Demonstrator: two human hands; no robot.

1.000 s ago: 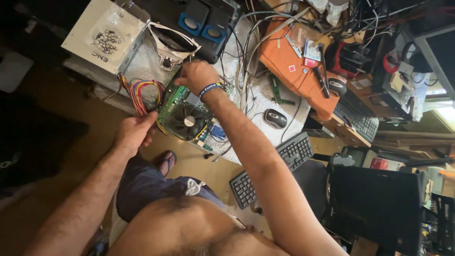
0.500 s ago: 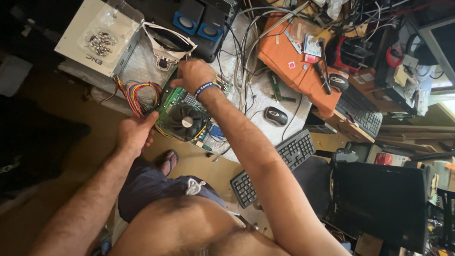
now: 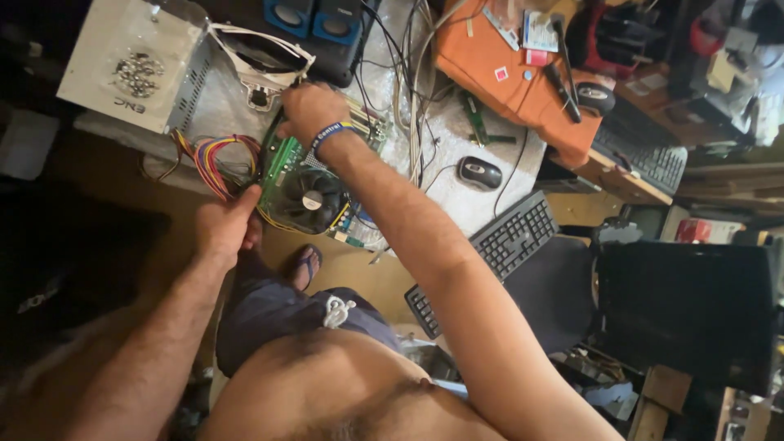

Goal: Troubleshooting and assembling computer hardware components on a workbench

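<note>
A green computer motherboard [image 3: 287, 160] with a round black cooling fan [image 3: 310, 200] lies at the near edge of a cluttered desk. My left hand [image 3: 222, 226] grips the board's near left corner, thumb on top. Over the board's far end rests my right hand [image 3: 309, 110], which wears a blue wristband and has its fingers curled down onto the board; what they pinch is hidden. A bundle of coloured wires [image 3: 214, 155] runs from a grey power supply box [image 3: 126, 61] to the board's left side.
A black mouse [image 3: 479, 172] and a black keyboard [image 3: 498, 249] lie right of the board. An orange cloth [image 3: 510, 73] with small tools covers the far right. Blue speakers [image 3: 314, 18] and tangled cables [image 3: 412, 73] sit behind. A black chair [image 3: 682, 314] stands at right.
The view has shifted slightly, sliding the desk upward in frame. Both hands stay on the motherboard; my right hand has edged a little along its far end.
</note>
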